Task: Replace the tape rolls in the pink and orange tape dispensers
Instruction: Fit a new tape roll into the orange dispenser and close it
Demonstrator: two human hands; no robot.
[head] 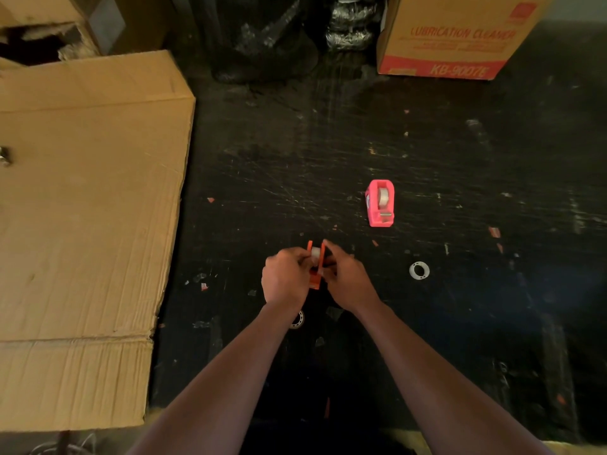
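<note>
The orange tape dispenser [316, 280] stands on the black table between my two hands, with a clear tape roll [316, 253] showing in its top. My left hand [285, 276] grips its left side and my right hand [345, 277] presses on its right side, fingers at the roll. The pink tape dispenser [380, 203] sits apart at the upper right with a clear roll inside it. A white empty tape core [419, 270] lies to the right of my hands. Another ring [298, 320] is half hidden under my left wrist.
A flattened cardboard sheet [85, 224] covers the table's left part. A printed cardboard box [456, 37] stands at the back right, with dark plastic bags [262, 37] at the back middle. Small scraps of tape and paper dot the scratched black tabletop [476, 323].
</note>
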